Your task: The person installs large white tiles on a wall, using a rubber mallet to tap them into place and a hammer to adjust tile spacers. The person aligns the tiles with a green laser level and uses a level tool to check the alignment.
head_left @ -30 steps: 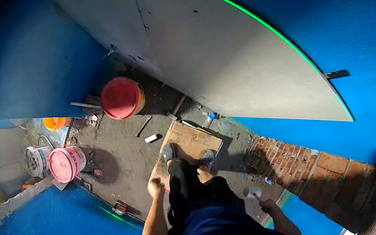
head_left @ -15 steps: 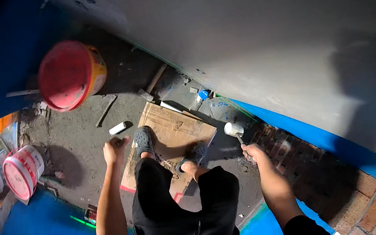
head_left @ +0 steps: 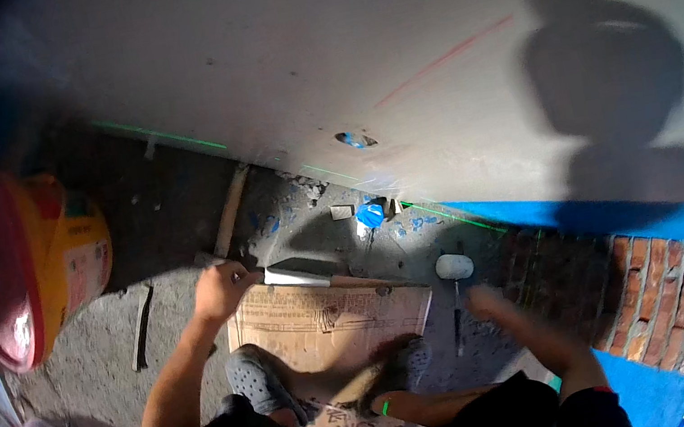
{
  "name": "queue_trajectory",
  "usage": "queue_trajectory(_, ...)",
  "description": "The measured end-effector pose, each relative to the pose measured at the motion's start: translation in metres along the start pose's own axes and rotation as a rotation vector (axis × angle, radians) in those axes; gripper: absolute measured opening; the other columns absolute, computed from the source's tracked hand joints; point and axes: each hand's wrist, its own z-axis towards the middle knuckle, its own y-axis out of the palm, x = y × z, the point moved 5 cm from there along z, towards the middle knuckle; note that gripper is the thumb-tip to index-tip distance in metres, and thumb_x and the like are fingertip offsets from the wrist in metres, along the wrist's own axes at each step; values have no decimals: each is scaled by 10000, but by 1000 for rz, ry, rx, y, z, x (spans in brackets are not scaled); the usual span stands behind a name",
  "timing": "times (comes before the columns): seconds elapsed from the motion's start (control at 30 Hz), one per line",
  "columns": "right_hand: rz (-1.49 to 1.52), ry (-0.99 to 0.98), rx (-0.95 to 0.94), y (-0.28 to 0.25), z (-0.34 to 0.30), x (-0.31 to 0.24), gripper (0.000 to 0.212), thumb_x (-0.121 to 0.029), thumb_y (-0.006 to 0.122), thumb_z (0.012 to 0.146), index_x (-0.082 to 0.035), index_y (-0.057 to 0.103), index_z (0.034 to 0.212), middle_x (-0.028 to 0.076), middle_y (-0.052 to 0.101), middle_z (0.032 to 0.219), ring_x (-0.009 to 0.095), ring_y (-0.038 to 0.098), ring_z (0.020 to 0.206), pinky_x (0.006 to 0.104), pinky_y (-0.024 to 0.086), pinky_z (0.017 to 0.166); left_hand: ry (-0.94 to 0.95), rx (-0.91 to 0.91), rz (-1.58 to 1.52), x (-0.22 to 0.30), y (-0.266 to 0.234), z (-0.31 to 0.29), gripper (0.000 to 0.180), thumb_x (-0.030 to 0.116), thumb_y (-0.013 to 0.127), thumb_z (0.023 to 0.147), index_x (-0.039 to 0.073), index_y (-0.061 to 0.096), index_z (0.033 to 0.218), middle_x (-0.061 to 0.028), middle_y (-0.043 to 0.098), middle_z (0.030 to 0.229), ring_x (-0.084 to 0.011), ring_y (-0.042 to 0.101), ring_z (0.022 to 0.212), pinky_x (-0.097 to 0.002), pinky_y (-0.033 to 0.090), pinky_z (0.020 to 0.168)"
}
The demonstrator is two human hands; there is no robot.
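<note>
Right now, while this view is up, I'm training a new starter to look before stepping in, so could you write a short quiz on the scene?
1. True or false: the yellow bucket with a red lid is to the left of the cardboard.

2. What do the grey clogs rest on?
A. Bricks
B. The cardboard
C. A bucket lid

3. Fill the gap: of the person's two bare hands, the ____ one is nearer the white-headed mallet.

Key
1. True.
2. B.
3. Right; the right hand is blurred, beside the mallet's handle.
</note>
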Motion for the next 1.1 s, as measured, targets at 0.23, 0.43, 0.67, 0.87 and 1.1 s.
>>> queue_trajectory(0.23, 351, -254, 637, -116, 57, -166, 401, -343, 559, 933, 26, 602, 1083, 276, 660, 995, 450, 623, 964, 521, 484, 870, 422, -103, -44, 60, 80, -27, 302, 335, 767, 812, 65, 679, 913, -137, 659, 724, -278, 646, 614, -374, 514, 581)
queue_trajectory(0.43, 544, -115, 794, -119, 82, -172, 316, -225, 662, 872, 42, 615, 1034, 278, 665, 930, 454, 639, 905, 516, 516, 809, 342, -211, -336, 79, 102, -70, 300, 305, 767, 826, 32, 675, 910, -115, 658, 788, -237, 623, 637, -353, 510, 625)
queue_trajectory(0.67, 540, -143, 912, -117, 102, -183, 194, -162, 622, 873, 9, 612, 963, 263, 659, 897, 446, 643, 877, 525, 515, 786, 392, -174, -247, 72, 99, -75, 238, 205, 778, 807, 24, 671, 919, -118, 654, 793, -238, 619, 645, -340, 509, 618)
queue_trajectory(0.87, 634, -233, 966, -120, 104, -209, 112, -99, 606, 852, -4, 595, 911, 267, 652, 898, 449, 635, 876, 528, 510, 756, 394, -87, -192, 58, 92, -79, 246, 155, 793, 794, 3, 669, 942, -131, 655, 806, -223, 637, 657, -329, 511, 604)
queue_trajectory(1.1, 615, -249, 1061, -104, 115, -180, 181, -119, 619, 846, 0, 635, 982, 274, 660, 891, 451, 648, 886, 507, 521, 788, 470, -152, -120, 58, 112, -69, 259, 211, 705, 844, 28, 647, 1018, -188, 670, 908, -360, 654, 820, -424, 525, 722)
